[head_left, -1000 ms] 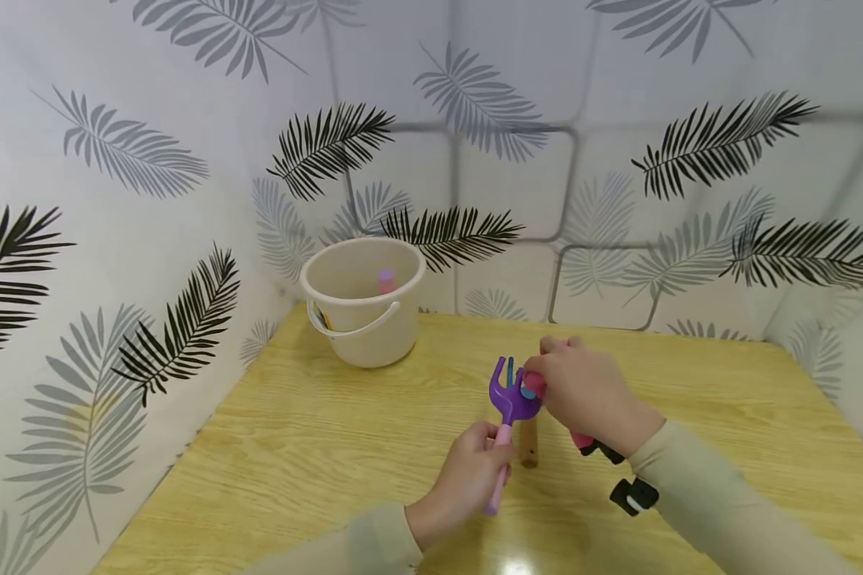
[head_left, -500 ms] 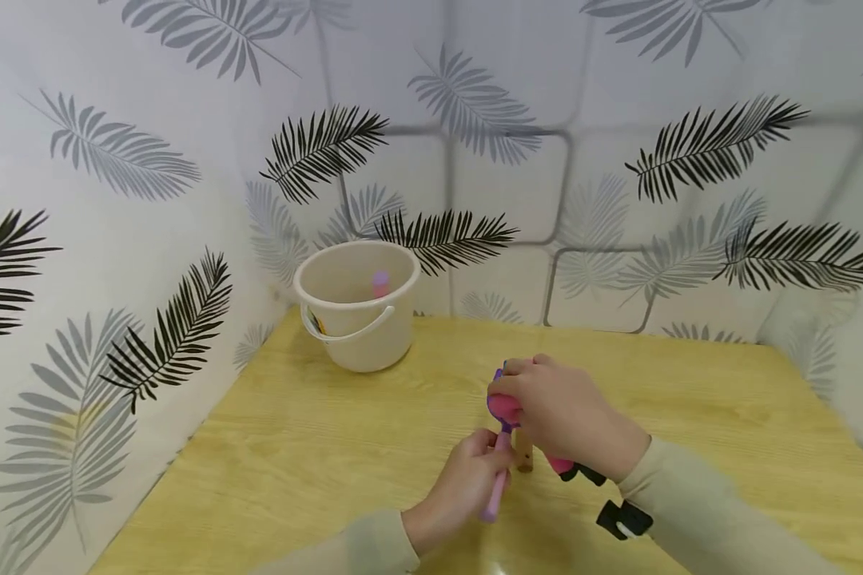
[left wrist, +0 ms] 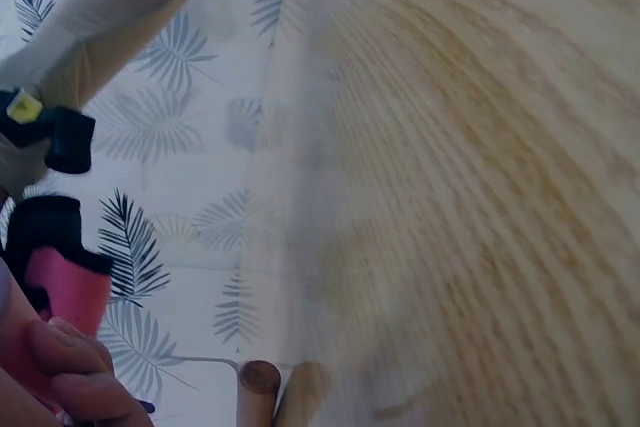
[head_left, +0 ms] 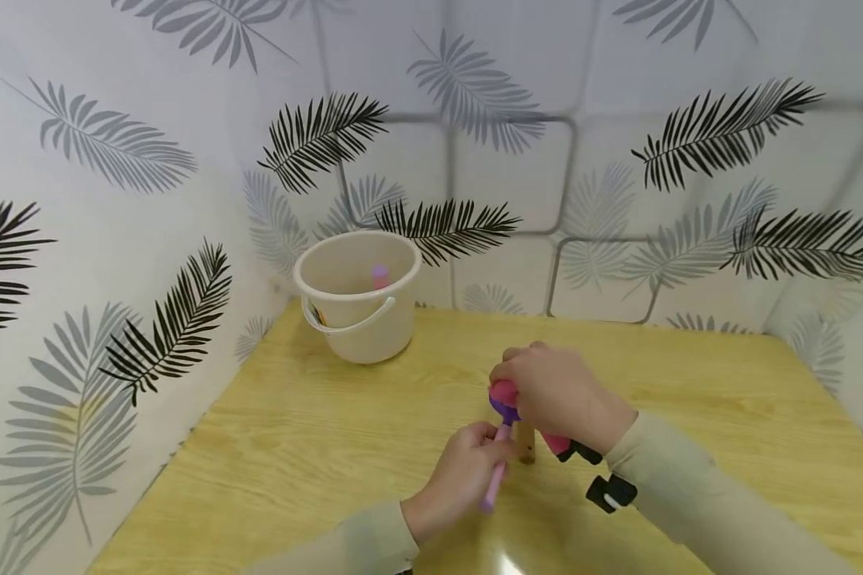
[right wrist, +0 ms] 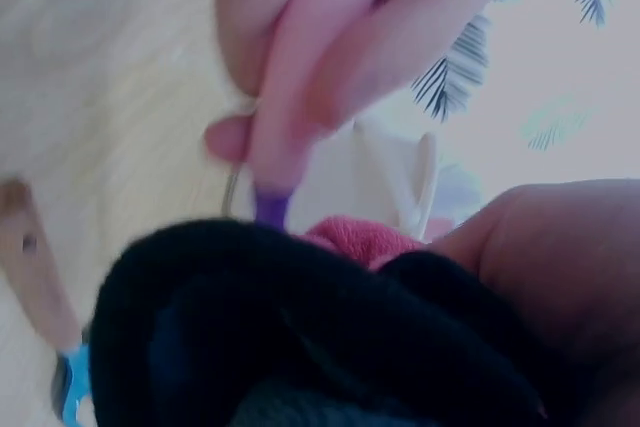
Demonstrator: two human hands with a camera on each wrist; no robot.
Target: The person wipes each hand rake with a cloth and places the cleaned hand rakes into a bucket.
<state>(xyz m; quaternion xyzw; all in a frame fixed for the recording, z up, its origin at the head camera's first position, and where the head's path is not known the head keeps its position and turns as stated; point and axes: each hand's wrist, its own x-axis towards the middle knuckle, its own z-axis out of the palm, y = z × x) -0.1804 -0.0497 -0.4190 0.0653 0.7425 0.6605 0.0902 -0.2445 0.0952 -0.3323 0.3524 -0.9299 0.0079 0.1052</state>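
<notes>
My left hand (head_left: 460, 471), low in the head view, was clamped round the fork (head_left: 495, 479), right of centre in the frame's lower half. Just above, my right hand (head_left: 557, 395) gripped a pink cloth (head_left: 504, 391) against the fork's purple head. That was the fresh change: a second earlier the tines had shown bare, the cloth only at their right edge; now it lay over them, leaving just a lower bit of purple in sight. I judged that the cloth had come to bear on the head while my left hand steadied it; whether it wrapped both sides, I couldn't tell. A wooden handle (head_left: 526, 443) lay on the table (head_left: 316, 431), partly hidden beneath my right hand. Farther off, left of centre, stood the bucket (head_left: 370, 339), something pink (head_left: 380, 277) inside it, and behind that the leaf-patterned wall (head_left: 503, 176).
</notes>
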